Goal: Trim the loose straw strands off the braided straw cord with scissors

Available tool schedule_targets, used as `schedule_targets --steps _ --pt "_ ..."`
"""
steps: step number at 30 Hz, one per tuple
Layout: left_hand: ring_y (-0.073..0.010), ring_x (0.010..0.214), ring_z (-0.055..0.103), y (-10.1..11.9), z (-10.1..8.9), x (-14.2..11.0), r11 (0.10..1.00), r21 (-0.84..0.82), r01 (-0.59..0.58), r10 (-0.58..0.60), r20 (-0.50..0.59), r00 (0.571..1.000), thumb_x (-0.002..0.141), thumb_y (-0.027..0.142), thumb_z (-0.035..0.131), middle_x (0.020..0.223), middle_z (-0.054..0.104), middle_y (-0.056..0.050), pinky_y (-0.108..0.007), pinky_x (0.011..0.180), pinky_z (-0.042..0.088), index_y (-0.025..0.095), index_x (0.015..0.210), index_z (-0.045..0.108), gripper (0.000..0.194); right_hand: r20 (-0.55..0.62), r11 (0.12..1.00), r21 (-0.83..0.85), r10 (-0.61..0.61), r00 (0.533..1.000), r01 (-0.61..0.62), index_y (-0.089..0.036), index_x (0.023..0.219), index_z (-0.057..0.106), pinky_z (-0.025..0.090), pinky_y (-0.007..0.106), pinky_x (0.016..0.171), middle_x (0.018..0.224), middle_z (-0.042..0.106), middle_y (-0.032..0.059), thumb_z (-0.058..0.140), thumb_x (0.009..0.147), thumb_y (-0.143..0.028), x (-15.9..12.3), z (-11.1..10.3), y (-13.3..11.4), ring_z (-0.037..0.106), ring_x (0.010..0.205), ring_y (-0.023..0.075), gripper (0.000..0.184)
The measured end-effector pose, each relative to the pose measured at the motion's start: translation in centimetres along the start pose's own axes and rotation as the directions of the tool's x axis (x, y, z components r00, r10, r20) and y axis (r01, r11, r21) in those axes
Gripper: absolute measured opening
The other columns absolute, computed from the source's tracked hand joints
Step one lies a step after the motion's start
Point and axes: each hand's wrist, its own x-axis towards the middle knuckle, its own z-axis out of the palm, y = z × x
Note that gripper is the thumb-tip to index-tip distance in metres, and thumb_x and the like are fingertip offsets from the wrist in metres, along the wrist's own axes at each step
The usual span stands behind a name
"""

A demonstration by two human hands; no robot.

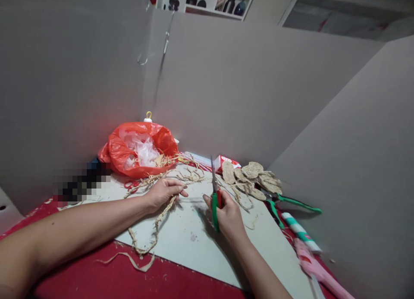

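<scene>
My left hand is closed, thumb against fingers, on a braided straw cord. The cord hangs from it in a loop over the front edge of the white board. Loose straw strands spread from the fingers towards the back. Across a gap to the right, my right hand grips scissors with green and red handles. Their blades point up and away, apart from the cord; how far they are parted is hard to see.
A red plastic bag with clear plastic and straw stands back left. Woven straw pieces lie back right. Green-handled pliers, a green-and-white roll and a pink glue gun line the right side. Grey walls enclose the table.
</scene>
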Motion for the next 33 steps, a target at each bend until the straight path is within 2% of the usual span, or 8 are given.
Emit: schedule_targets --steps 2,4,7,12,20,25,30,33 --pt "-0.0054 0.046 0.045 0.1 -0.2 0.2 0.995 0.057 -0.08 0.086 -0.096 0.992 0.068 0.029 0.071 0.074 0.07 -0.007 -0.02 0.046 0.032 0.011 0.08 0.067 0.022 0.032 0.966 -0.254 -0.033 0.999 0.04 -0.022 0.076 0.05 0.036 0.027 0.055 0.063 0.055 -0.0019 0.059 0.07 -0.059 0.2 -0.4 0.3 0.049 0.056 0.0149 0.038" --pt "-0.0057 0.046 0.045 0.2 -0.3 0.3 0.986 0.099 -0.137 0.15 -0.144 0.978 0.069 0.029 0.068 0.074 0.07 -0.006 -0.02 0.047 0.033 0.011 0.08 0.068 0.02 0.095 0.883 -0.466 -0.013 0.995 0.056 -0.023 0.083 0.051 0.033 0.027 0.056 0.067 0.059 -0.0005 0.053 0.074 -0.06 0.1 -0.6 0.3 0.054 0.06 0.0173 0.037" --pt "-0.0064 0.047 0.044 0.1 -0.4 0.4 0.974 0.133 -0.182 0.205 -0.194 0.959 0.07 0.028 0.066 0.072 0.07 -0.006 -0.021 0.049 0.034 0.011 0.082 0.069 0.021 0.188 0.769 -0.627 -0.011 0.982 0.129 -0.024 0.095 0.05 0.032 0.028 0.057 0.077 0.064 0.0025 0.046 0.08 -0.056 -0.3 -0.5 0.0 0.06 0.07 0.0204 0.036" --pt "-0.0075 0.049 0.045 0.0 -0.4 0.7 0.971 0.123 -0.203 0.227 -0.224 0.948 0.068 0.022 0.063 0.066 0.068 -0.004 -0.02 0.05 0.034 0.011 0.076 0.07 0.015 0.255 0.676 -0.701 -0.057 0.965 0.226 -0.022 0.098 0.049 0.033 0.029 0.06 0.088 0.066 0.0059 0.048 0.081 -0.052 -1.1 0.0 -0.9 0.063 0.081 0.0229 0.035" --pt "-0.0083 0.054 0.049 -0.5 -0.9 1.3 0.982 -0.005 -0.188 0.183 -0.201 0.962 0.06 0.018 0.07 0.065 0.065 -0.001 -0.021 0.054 0.034 0.012 0.078 0.073 0.019 0.217 0.574 -0.788 -0.083 0.973 0.225 -0.019 0.102 0.053 0.036 0.03 0.061 0.084 0.067 0.0089 0.046 0.081 -0.061 -1.2 0.1 -1.4 0.063 0.08 0.024 0.047" --pt "-0.0104 0.064 0.055 -0.7 -0.9 1.5 0.976 -0.124 -0.177 0.159 -0.146 0.976 0.056 0.021 0.075 0.073 0.067 -0.003 -0.023 0.063 0.039 0.013 0.076 0.073 0.022 0.216 0.589 -0.782 -0.054 0.975 0.205 -0.02 0.103 0.054 0.035 0.029 0.061 0.085 0.067 0.0081 0.044 0.082 -0.061 -1.1 0.1 -1.2 0.063 0.081 0.0239 0.047" --pt "-0.0082 0.057 0.05 -0.6 -0.9 1.6 0.978 -0.081 -0.191 0.173 -0.196 0.965 0.053 0.024 0.079 0.062 0.062 0.0 -0.022 0.056 0.035 0.013 0.069 0.07 0.022 0.216 0.637 -0.749 -0.026 0.976 0.183 -0.023 0.105 0.056 0.034 0.029 0.061 0.095 0.066 0.0073 0.043 0.082 -0.061 -1.2 0.2 -1.1 0.063 0.08 0.0225 0.047" --pt "-0.0068 0.052 0.046 -0.6 -1.0 1.6 0.977 -0.053 -0.205 0.188 -0.228 0.955 0.053 0.026 0.079 0.058 0.059 0.003 -0.021 0.054 0.033 0.013 0.067 0.069 0.022 0.246 0.654 -0.736 0.013 0.969 0.178 -0.024 0.1 0.058 0.032 0.029 0.059 0.092 0.067 0.0058 0.042 0.081 -0.064 -1.2 0.2 -1.3 0.062 0.076 0.0217 0.046"
